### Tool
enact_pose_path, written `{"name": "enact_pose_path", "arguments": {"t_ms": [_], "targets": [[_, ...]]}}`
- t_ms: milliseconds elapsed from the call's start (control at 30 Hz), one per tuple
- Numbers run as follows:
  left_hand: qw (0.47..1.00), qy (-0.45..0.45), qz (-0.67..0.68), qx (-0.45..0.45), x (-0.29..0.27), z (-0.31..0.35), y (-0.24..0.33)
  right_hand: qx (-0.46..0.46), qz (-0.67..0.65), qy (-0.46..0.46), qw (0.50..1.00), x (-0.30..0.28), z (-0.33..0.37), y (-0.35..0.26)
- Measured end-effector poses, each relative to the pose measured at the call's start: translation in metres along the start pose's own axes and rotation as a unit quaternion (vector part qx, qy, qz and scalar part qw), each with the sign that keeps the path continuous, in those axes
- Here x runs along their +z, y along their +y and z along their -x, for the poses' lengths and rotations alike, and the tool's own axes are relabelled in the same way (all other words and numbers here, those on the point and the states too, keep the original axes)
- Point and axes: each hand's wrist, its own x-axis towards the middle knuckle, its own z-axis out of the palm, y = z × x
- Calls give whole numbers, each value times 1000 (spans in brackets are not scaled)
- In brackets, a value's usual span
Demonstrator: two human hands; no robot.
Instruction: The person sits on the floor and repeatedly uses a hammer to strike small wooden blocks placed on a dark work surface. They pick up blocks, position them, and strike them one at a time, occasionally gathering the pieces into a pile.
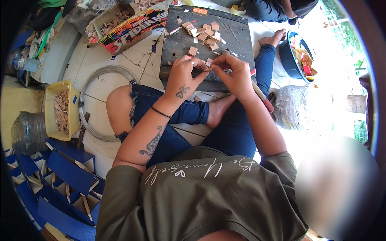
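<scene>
My left hand (pixel 184 75) and my right hand (pixel 235 76) meet over the near edge of a dark low work block (pixel 173 40). Their fingertips pinch a small, thin brownish piece (pixel 208 69) between them; its exact kind is too small to make out. Just beyond the fingers lies a small square wooden piece (pixel 193 51). Farther back on the block is a loose pile of similar wooden squares (pixel 209 36). A hammer-like tool with a wooden handle and red end (pixel 267 105) rests beside my right hand, which partly covers it.
A printed cardboard box (pixel 132 34) of wooden bits stands at the far left. Nearer lie a wire coil (pixel 83 116) and a yellow basin (pixel 74 124) of pieces. Blue box-like items (pixel 68 168) fill the lower left. A blue tub (pixel 287 60) stands right; another person (pixel 267 12) sits beyond.
</scene>
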Motion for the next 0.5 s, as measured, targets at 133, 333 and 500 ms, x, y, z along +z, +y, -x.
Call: {"name": "enact_pose_path", "arguments": {"t_ms": [133, 333, 500], "targets": [[1000, -1, -6, -9, 1, 1, 0, -38, 6, 18, 999, 2, -1, -1], [1000, 19, -13, 9, 4, 4, 1, -69, 79, -14, 994, 1, 0, -7], [1000, 15, -5, 13, 3, 1, 6, -84, 63, 1, 994, 0, -2, -13]]}}
